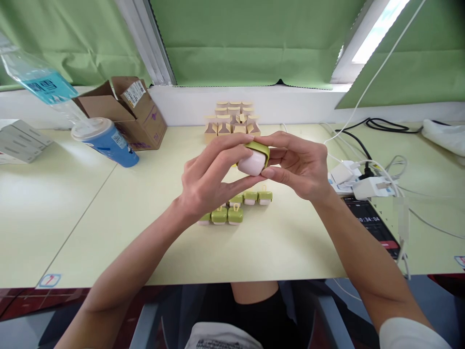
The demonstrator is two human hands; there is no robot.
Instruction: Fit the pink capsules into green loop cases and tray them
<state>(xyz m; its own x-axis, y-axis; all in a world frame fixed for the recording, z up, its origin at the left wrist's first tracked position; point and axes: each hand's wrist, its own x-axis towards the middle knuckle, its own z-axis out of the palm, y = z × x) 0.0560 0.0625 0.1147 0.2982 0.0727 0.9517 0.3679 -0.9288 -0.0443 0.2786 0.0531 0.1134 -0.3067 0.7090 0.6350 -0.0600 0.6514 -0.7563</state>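
Note:
Between both hands, above the table, is a small white earbud case (pixel 252 164) partly wrapped in a green cover (pixel 268 151). My left hand (pixel 207 177) grips it from the left, thumb underneath and fingers over the top and front. From the right, my right hand (pixel 300 162) pinches the cover's edge with thumb and fingertips. Below the hands, several similar green-and-white cases (pixel 235 215) with small yellow loops stand in rows, some hidden by my left hand. Behind the hands are rows of small open tan boxes (pixel 224 128).
A blue cup (pixel 118 145) with a plastic bottle leaning over it stands left, beside an open cardboard box (pixel 145 131). On the right are a power strip with chargers (pixel 345 174), loose cables, and a phone (pixel 374 225) showing a timer. White boxes (pixel 22 140) sit far left.

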